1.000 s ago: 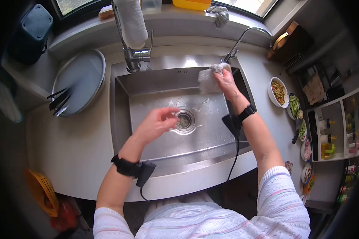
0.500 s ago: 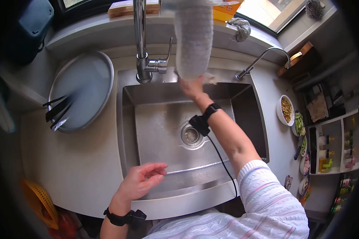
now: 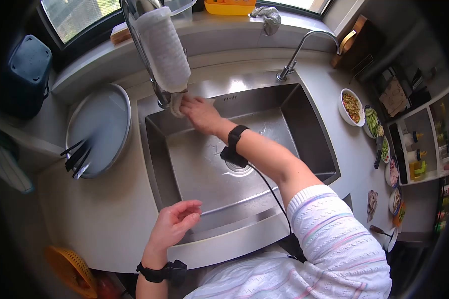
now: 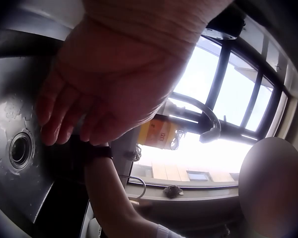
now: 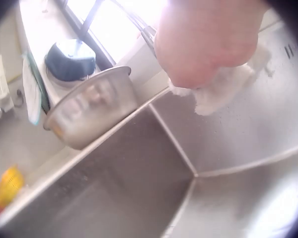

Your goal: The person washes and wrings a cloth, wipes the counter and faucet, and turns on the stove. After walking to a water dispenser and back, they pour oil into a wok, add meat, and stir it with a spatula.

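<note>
1. Here's the left hand (image 3: 170, 225), fingers loosely bent, pinching nothing, over the near side of the sink (image 3: 194, 164). Ahead of it, the right hand (image 3: 202, 116) grips a white cloth (image 3: 176, 106) beside the faucet (image 3: 156, 88).
2. Left of both hands, dark-handled utensils (image 3: 79, 158) rest at the rim of a large metal bowl (image 3: 105, 119); a wide left swing could scatter them across the tabletop (image 3: 105, 214).
3. Just above the right hand hangs a white textured cover (image 3: 165, 52): lift too sharply and it could get knocked loose.
4. Behind the right hand droops that cable (image 3: 268, 183); a long reach could snag or wet it.
</note>
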`<state>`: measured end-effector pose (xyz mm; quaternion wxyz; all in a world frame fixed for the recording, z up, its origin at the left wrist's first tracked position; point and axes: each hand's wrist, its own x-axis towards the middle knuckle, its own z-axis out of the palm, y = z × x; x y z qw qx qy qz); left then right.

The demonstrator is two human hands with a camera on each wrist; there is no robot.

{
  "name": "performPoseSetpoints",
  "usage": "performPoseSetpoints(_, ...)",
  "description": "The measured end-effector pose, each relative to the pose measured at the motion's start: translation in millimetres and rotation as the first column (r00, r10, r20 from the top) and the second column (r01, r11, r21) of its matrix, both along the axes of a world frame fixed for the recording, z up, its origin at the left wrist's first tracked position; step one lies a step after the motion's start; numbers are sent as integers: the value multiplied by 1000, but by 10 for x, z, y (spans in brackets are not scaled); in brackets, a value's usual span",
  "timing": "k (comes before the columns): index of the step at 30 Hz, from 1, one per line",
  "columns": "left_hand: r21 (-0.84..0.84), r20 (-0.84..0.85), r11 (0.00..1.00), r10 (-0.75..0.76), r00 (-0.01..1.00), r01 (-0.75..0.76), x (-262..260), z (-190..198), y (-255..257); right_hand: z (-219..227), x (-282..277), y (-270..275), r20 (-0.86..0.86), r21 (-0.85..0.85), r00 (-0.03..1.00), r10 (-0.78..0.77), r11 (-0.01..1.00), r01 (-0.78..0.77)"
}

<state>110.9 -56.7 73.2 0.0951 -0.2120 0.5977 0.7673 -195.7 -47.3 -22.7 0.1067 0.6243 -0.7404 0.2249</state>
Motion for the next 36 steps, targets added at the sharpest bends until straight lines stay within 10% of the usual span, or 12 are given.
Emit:
performPoseSetpoints(7,-107,-87,992,63,994,-72,287,-15,-36,-127,-910,1123,-24,68,939,-342,937,343)
performPoseSetpoints(13,-141,-100,987,57,993,-71,513,-22,-64,233,-1516,1313,-2,466,635,-773,561,684)
performPoseSetpoints(18,-66,-120,987,137,983,-145,566,-67,-53,-270,-854,126,-44,66,904,-425,902,427)
performPoseSetpoints(23,62,-102,985,169,980,-164,592,15,-81,-178,207,-318,27,-119,987,-156,980,158)
performPoseSetpoints(25,15,-93,994,113,989,-112,569,43,-110,-88,470,-231,432,294,892,-135,956,3)
performPoseSetpoints(28,-27,-62,993,111,992,-113,479,27,-127,-83,809,222,221,188,970,-106,980,64)
performPoseSetpoints(33,-157,-129,983,73,989,-93,52,-110,-158,256,854,784,346,381,924,-161,924,19)
performPoseSetpoints(36,-635,-340,754,-73,937,-171,-325,-144,-73,657,1131,1052,643,261,752,-142,964,-41)
